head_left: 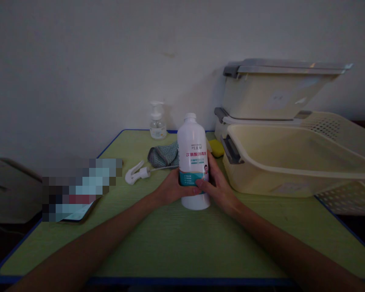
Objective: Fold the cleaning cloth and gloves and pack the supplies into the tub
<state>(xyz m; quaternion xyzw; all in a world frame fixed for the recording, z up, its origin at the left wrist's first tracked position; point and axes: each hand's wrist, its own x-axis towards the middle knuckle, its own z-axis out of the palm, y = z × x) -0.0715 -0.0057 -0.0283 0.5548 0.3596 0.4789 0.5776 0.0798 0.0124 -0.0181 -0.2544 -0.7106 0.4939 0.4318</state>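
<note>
A tall white plastic bottle (193, 150) with a white cap and a teal and red label stands upright on the green table (158, 243). My left hand (170, 188) wraps its lower left side. From the other side my right hand (220, 188) grips the same lower part, fingers over the label. Both hands are closed around the bottle.
A white trigger sprayer head (136, 174) with its tube lies left of the bottle. Behind are a grey knitted cloth (164, 156), a small clear pump bottle (157, 121) and a yellow sponge (216, 148). Large cream plastic bins (292, 166) fill the right side. A phone (79, 213) lies left.
</note>
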